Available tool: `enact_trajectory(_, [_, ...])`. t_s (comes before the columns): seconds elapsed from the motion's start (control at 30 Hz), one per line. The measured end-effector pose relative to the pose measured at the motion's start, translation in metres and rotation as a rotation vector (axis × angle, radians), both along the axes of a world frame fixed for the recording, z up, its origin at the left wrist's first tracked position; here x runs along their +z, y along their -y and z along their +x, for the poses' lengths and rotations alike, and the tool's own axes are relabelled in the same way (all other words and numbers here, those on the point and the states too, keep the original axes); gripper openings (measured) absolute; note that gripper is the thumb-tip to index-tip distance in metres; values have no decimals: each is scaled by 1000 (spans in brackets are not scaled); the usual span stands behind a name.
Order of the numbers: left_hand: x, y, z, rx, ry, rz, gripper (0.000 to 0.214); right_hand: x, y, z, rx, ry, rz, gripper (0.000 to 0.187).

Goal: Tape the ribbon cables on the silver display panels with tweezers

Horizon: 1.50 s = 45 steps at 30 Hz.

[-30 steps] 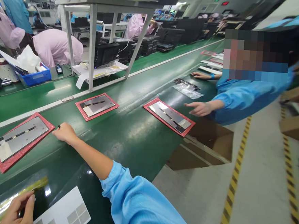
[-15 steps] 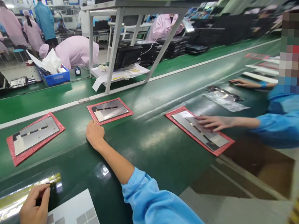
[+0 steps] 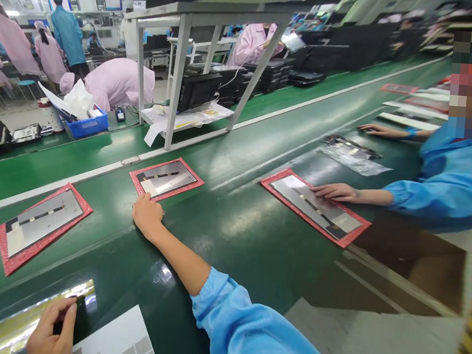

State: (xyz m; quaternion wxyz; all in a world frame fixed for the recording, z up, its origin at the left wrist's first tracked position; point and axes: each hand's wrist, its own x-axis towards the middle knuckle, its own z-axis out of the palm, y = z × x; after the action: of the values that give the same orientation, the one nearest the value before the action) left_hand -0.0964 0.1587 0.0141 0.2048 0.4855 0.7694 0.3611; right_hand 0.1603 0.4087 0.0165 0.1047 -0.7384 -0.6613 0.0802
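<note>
My right hand (image 3: 147, 214) lies on the green belt (image 3: 236, 225) with its fingers curled shut. Its knuckles touch the near corner of the middle red-edged tray (image 3: 138, 181), which carries a grey panel (image 3: 167, 178). What the fingers hold, if anything, is hidden. At the bottom left, my left hand (image 3: 51, 328) curls over the edge of a dark glossy panel (image 3: 85, 309). A white sheet with grey squares (image 3: 119, 339) lies beside it.
A second red tray (image 3: 3, 236) lies to the left and a third (image 3: 276, 177) to the right, under a co-worker's hand (image 3: 334, 192). A white frame stand (image 3: 173, 86) straddles the far belt edge. A blue bin (image 3: 84, 125) and people in pink stand behind. A brown box (image 3: 416, 265) sits below the belt edge.
My right hand left the left tray's corner and moved to the middle tray's near corner. The co-worker's hand came down onto the right tray. My left hand stayed on the dark panel.
</note>
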Motion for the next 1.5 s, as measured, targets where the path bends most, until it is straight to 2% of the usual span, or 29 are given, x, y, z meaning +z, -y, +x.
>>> enact_trajectory(0.2, [1,0,1,2,-38,10,45,4,-6,5,26,9,-30,40])
enact_trajectory(0.37, [-6,-4,-3,-44,-42,28,44,12,-8,6,71,52,-65,37])
enact_trajectory(0.47, [-5,-7,3,-74,-99,120,40,20,-4,6,108,77,-91,36])
enact_trajectory(0.57, [12,-2,11,-178,-162,239,35,28,15,4,166,99,-117,34])
enact_trajectory(0.63, [27,-1,9,-214,-215,219,33,26,27,5,187,129,-135,33])
enact_trajectory(0.73, [47,-14,-16,-118,-333,166,27,9,28,7,247,175,-101,34])
enact_trajectory(0.83, [57,-41,-50,-28,-449,113,21,-8,26,6,313,215,-40,42])
enact_trajectory(0.93, [50,-76,-70,-52,-542,33,17,-16,30,7,308,263,-2,44])
enact_trajectory(1.07, [29,-109,-78,-88,-653,-70,15,-20,34,9,277,310,31,43])
enact_trajectory(1.27, [9,-110,-85,-97,-772,-145,27,-24,34,10,287,339,54,38])
enact_trajectory(1.4, [6,-108,-91,-103,-827,-191,26,-24,35,11,286,344,68,37])
enact_trajectory(1.5, [8,-115,-102,-96,-870,-235,28,-23,36,12,280,339,84,33])
